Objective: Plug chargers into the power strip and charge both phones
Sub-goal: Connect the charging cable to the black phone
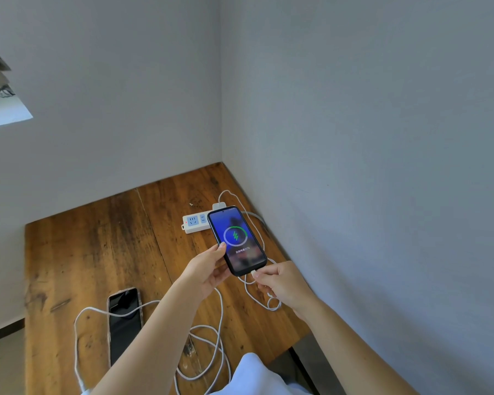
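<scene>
You hold the dark-cased phone (pixel 236 240) above the wooden table (pixel 97 252), raised over the white power strip (pixel 195 222) so that its top edge hides part of the strip. Your left hand (pixel 204 273) is closed around the phone's left edge, thumb tip resting on the rim beside the screen, which shows a green lightning bolt inside a ring. Your right hand (pixel 283 283) is pinched shut on the white cable plug (pixel 253 272) seated in the phone's bottom edge. From there the white cable (pixel 257 300) loops down onto the table and runs back toward a white charger (pixel 219 206) sitting in the strip's far end. The second phone (pixel 123 323) lies flat, screen dark, near the table's front-left area, well apart from both hands, with another white cable (pixel 103 310) draped across it.
</scene>
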`<state>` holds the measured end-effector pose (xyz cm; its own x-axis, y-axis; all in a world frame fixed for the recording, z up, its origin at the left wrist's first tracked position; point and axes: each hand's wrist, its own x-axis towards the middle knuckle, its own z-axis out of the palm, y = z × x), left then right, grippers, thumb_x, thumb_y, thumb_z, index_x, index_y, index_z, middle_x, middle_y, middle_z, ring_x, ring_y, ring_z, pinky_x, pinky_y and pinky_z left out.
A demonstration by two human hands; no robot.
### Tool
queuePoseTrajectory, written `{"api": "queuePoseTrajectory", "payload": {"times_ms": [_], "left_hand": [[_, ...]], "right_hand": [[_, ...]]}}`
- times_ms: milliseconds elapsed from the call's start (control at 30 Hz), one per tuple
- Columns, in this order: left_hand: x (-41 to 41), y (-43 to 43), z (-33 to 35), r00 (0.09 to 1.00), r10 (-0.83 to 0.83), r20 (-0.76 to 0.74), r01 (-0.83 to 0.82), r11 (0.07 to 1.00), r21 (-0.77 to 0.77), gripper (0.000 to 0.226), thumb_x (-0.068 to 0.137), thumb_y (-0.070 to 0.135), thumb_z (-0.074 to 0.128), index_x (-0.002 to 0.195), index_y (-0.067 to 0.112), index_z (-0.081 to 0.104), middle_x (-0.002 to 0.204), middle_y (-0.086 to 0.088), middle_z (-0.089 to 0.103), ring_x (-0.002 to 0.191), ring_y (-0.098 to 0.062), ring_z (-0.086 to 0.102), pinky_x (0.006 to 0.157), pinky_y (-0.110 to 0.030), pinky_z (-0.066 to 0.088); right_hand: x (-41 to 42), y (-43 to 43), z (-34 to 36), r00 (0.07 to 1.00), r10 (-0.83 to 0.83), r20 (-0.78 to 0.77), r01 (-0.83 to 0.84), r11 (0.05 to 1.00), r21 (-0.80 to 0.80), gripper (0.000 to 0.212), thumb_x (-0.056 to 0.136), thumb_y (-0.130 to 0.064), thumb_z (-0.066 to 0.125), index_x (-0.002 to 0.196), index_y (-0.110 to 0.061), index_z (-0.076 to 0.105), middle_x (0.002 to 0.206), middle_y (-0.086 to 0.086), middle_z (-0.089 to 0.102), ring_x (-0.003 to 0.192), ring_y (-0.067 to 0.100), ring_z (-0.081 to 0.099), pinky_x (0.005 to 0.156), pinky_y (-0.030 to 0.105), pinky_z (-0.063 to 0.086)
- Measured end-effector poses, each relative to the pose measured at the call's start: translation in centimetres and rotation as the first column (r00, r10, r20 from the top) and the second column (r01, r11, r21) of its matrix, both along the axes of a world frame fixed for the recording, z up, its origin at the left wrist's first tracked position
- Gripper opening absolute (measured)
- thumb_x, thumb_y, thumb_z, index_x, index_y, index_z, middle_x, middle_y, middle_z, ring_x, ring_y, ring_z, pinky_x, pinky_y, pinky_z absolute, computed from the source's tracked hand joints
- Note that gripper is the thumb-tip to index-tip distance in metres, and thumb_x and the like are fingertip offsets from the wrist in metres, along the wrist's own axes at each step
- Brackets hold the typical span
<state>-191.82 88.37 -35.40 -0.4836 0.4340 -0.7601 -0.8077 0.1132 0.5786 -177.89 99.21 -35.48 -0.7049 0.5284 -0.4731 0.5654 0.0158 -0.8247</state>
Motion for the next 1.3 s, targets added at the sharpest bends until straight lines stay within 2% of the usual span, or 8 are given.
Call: {"api": "queuePoseTrajectory", "payload": {"times_ms": [300,633,867,1033,1300], "left_hand": [[-0.07,0.0,-0.01,1.0,-0.011,0.003,0.011,1.0,0.005,0.028,0.088,0.027,0.063,0.114,0.017,0.056,0.108,-0.011,0.066,0.095,-0.023,0.066,0.059,-0.027,0.054],[0.08,0.15,-0.18,1.0,-0.016,-0.009,0.016,1.0,-0.011,0.034,0.088,0.027,0.062,0.12,0.016,0.054,0.113,-0.012,0.065,0.103,-0.025,0.064,0.055,-0.025,0.053],[-0.01,0.11,-0.31,1.0,-0.024,-0.02,0.023,1.0,-0.008,0.031,0.091,0.026,0.06,0.121,0.018,0.055,0.108,-0.013,0.067,0.096,-0.021,0.066,0.059,-0.026,0.053],[0.11,0.21,-0.29,0.999,-0.018,-0.027,0.017,1.0,-0.024,0.033,0.091,0.026,0.059,0.122,0.018,0.054,0.107,-0.012,0.067,0.091,-0.02,0.066,0.05,-0.024,0.052],[-0.03,0.35,-0.21,1.0,-0.017,-0.021,0.016,0.999,-0.04,0.033,0.091,0.026,0.059,0.122,0.018,0.053,0.107,-0.013,0.066,0.091,-0.02,0.066,0.049,-0.024,0.052]], "right_hand": [[-0.03,0.05,0.15,1.0,-0.01,0.007,0.01,1.0,-0.01,0.017,0.09,-0.027,0.063,0.098,-0.017,0.075,0.075,-0.007,0.07,0.072,0.009,0.065,0.059,0.011,0.046],[0.06,0.19,0.03,1.0,-0.002,0.006,0.002,1.0,-0.021,0.017,0.091,-0.026,0.063,0.096,-0.016,0.075,0.073,-0.007,0.069,0.07,0.008,0.064,0.06,0.014,0.046],[0.17,0.36,-0.18,1.0,0.001,-0.005,-0.001,0.999,-0.051,0.014,0.089,-0.025,0.064,0.094,-0.017,0.075,0.071,-0.005,0.071,0.066,0.006,0.063,0.059,0.016,0.047],[0.27,0.34,-0.32,1.0,0.0,0.003,0.0,0.998,-0.057,0.015,0.089,-0.026,0.065,0.095,-0.017,0.075,0.072,-0.005,0.071,0.068,0.006,0.063,0.06,0.018,0.047],[0.15,0.45,-0.38,1.0,-0.004,0.009,0.004,0.998,-0.057,0.016,0.089,-0.027,0.065,0.097,-0.017,0.074,0.076,-0.004,0.072,0.072,0.009,0.065,0.062,0.019,0.049]]}}
